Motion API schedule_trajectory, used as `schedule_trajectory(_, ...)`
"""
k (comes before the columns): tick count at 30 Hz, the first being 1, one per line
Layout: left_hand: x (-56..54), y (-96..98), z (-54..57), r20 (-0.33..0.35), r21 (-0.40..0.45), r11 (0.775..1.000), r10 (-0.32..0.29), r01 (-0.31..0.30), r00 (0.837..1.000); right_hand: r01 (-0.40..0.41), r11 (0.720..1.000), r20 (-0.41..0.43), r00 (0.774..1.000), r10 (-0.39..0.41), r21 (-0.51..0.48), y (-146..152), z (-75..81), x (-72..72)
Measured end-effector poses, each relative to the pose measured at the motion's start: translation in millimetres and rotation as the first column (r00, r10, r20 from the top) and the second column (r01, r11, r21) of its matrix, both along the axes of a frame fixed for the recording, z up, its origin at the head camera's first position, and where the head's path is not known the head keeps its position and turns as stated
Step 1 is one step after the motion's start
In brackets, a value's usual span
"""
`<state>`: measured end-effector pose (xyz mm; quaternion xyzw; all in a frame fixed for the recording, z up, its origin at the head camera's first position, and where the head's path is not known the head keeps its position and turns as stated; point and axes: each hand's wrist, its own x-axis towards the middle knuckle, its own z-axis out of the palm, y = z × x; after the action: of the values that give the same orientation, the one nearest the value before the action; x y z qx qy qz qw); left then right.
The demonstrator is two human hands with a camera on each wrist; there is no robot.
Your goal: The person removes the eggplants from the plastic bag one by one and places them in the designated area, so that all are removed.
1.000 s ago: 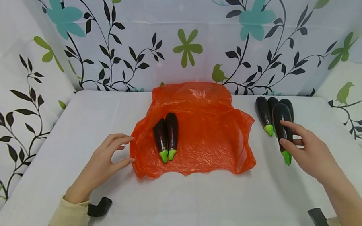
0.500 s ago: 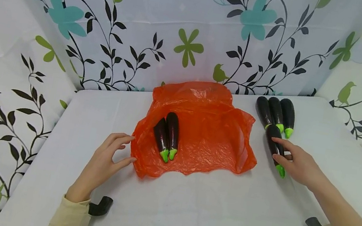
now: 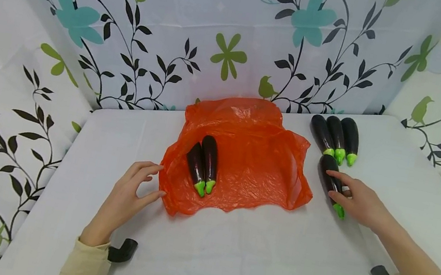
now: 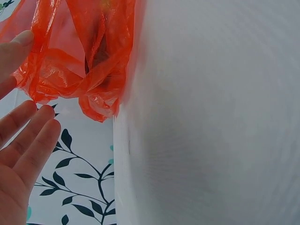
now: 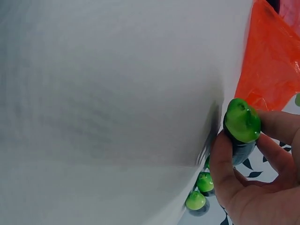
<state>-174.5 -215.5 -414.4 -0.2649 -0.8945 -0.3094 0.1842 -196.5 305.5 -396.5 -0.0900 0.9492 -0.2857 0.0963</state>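
Note:
In the head view my right hand (image 3: pixel 360 201) grips a dark eggplant (image 3: pixel 330 176) with a green stem end, thumb and fingers on either side of it. The right wrist view shows its green cap (image 5: pixel 243 122) between the fingers. Just behind it lie three more eggplants (image 3: pixel 336 135) side by side on the white table. My left hand (image 3: pixel 121 198) has its fingers spread and apart, with fingertips at the left edge of an orange plastic bag (image 3: pixel 257 178). Two eggplants (image 3: pixel 202 164) rest together on the left part of the bag, stems toward me.
White cloth covers the table (image 3: pixel 225 261). A patterned curtain (image 3: pixel 172 11) with leaves and flowers stands along the back and both sides. Dark wrist-worn pieces (image 3: pixel 122 250) show beside both sleeves.
My right hand has drawn its eggplant toward me and slightly left, out in front of the three others, which now show fully. The left hand and the bag have stayed in place.

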Motion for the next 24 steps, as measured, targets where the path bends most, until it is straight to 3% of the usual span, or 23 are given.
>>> schedule_trajectory(24, 0.8, 0.1, 0.9, -0.014, 0.0, 1.0, 0.002, -0.002, 1.0, -0.004, 0.999, -0.022, 1.0, 0.005, 0.052, 0.0, -0.1, -1.3)
